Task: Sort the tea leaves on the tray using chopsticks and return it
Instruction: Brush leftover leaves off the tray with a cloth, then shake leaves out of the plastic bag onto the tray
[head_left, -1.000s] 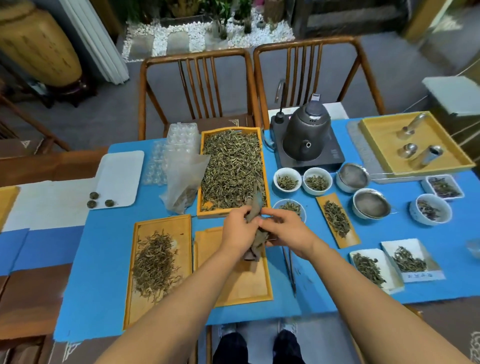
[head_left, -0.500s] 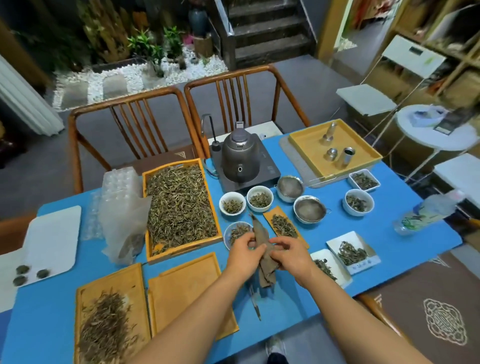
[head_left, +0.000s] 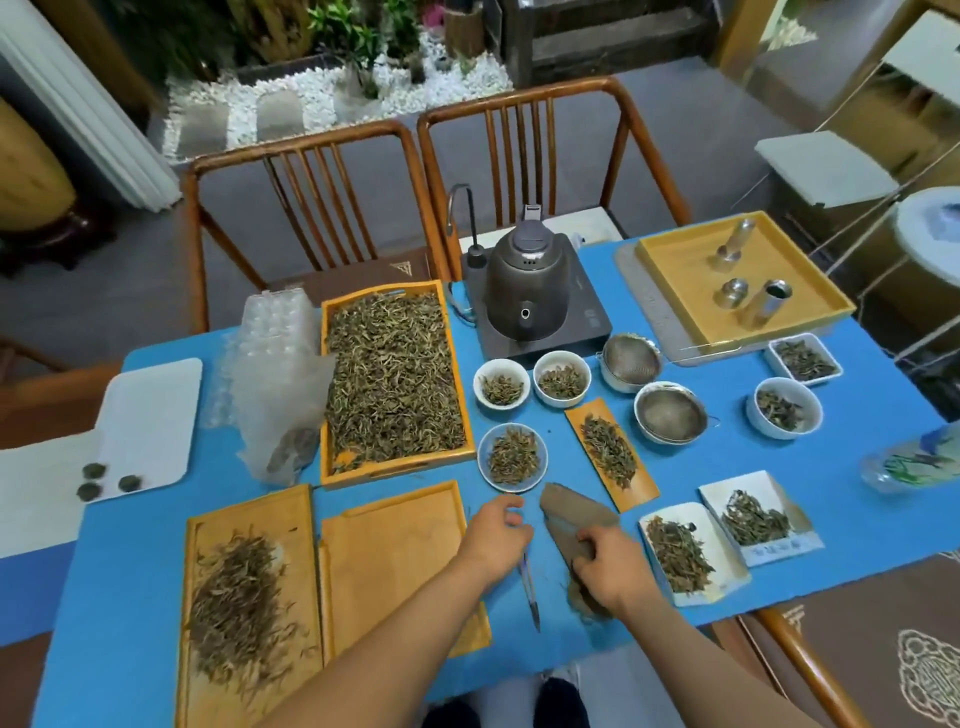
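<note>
Two thin metal chopsticks (head_left: 529, 587) lie side by side on the blue tablecloth (head_left: 727, 467), running from under the left hand (head_left: 496, 538) toward the table's near edge. They look light, stiff and smooth, so I judge they would slip or roll if pinched near the pointed tips; the better hold is on the upper part, close to where the left hand hovers. That hand hangs loosely curled over their upper ends and seems to hold nothing, though whether a finger touches them I cannot tell. The right hand (head_left: 608, 569) grips a brown cloth sleeve (head_left: 574, 517), fingers curled over its middle as it rests on the tablecloth just right of the chopsticks; it looks soft and limp and will fold wherever it is taken.

Several trays hold tea. The big tray (head_left: 332, 395) beyond the hands is heaped with dry leaves (head_left: 395, 379); a shallower wooden tray (head_left: 200, 530) at near left carries a looser pile, and a bare wooden tray (head_left: 384, 551) sits between it and the left arm. Leaves like these are probably feather-light, brittle and tangled, so they call for gentle pinches of single strands rather than a squeeze. Any tray seems best lifted by both long rims, kept level
</note>
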